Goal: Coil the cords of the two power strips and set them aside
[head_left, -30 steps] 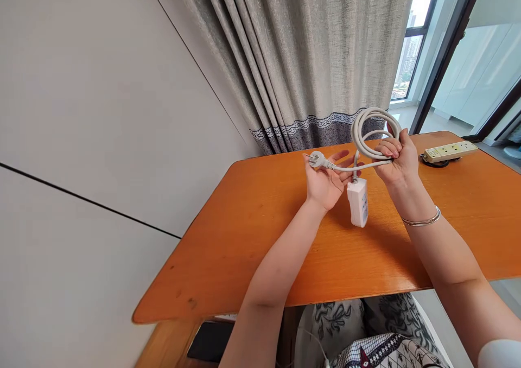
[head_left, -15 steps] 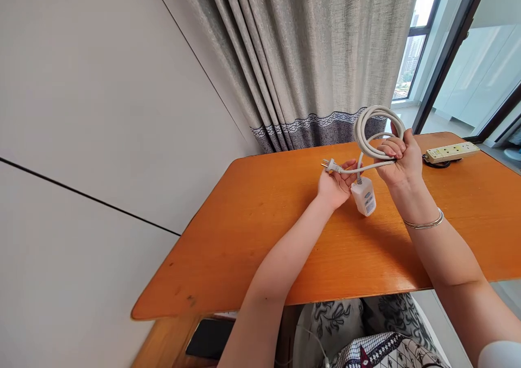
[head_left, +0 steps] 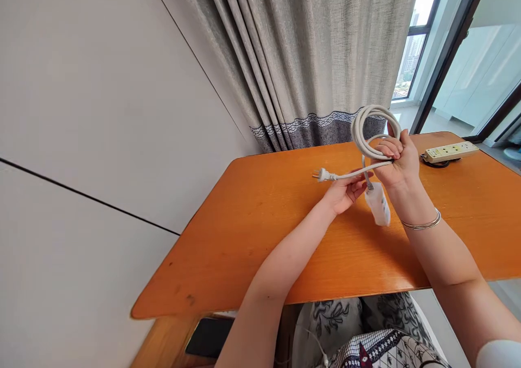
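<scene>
While the big orange table (head_left: 260, 232) fills the middle of the view, a grey curtain (head_left: 313, 58) hangs behind it next to a plain wall (head_left: 89, 113). Both arms reach over the table from below.

Up in the air above the table is a white cord (head_left: 368, 129). It is thick, smooth and round, and it is wound into a few loops that sit one on top of the other like a ring. The right hand (head_left: 396, 164) has its fingers (head_left: 388, 148) curled tight around the bottom of the ring, so the loops stand up above the fist. A thin silver bangle (head_left: 421, 224) sits on that wrist.

Under the right hand hangs a small white socket box (head_left: 377, 204) at the end of the cord. It is tilted and looks a little blurry. It hangs just above the table.

One loose piece of cord runs out to the left from the fist. The left hand (head_left: 345, 191) is below it, palm up, with its fingers loosely bent and the tips touching that piece. At the far left end of the cord is a little white plug (head_left: 321, 174) with metal pins, sticking out past the hand.

Far off at the right edge of the table lies a pale yellow power strip (head_left: 450, 151).
</scene>
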Demonstrator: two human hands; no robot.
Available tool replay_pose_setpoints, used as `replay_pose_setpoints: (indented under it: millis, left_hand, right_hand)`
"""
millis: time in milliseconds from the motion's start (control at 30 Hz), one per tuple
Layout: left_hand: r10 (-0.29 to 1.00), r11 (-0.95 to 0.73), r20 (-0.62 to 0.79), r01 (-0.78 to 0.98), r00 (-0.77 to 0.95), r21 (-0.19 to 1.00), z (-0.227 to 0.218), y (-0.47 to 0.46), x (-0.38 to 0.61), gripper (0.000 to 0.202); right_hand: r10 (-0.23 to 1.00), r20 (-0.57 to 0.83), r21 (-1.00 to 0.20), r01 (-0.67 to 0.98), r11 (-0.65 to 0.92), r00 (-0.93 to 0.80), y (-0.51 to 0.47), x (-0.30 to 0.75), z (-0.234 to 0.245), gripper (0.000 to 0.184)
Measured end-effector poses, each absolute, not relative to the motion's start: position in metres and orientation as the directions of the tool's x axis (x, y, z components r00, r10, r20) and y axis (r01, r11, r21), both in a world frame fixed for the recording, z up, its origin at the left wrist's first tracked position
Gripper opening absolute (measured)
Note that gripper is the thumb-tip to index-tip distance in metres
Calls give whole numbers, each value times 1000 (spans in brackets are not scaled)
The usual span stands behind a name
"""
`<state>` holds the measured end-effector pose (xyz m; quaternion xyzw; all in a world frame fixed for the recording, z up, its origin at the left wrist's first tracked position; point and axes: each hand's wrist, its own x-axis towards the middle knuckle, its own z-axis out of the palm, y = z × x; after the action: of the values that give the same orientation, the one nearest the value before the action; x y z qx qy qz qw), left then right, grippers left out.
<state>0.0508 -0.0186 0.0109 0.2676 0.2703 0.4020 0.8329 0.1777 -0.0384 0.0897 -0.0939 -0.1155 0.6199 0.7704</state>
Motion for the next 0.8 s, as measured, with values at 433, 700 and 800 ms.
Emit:
replay_pose_setpoints:
  millis: [433,700,800]
  left_hand:
    - [871,85,139,-423,471,902,42,-23,25,33]
    - [953,42,85,-403,292,914,66,-28,5,28]
    - [968,14,87,-396,235,918,66,-32,8,24]
  right_hand:
    - [962,144,-468,-841,271,230,-25,179,81,33]
    - [970,145,-557,-794,244,196,-29,154,81,38]
    - [971,168,-604,-761,236,168,-29,155,81,38]
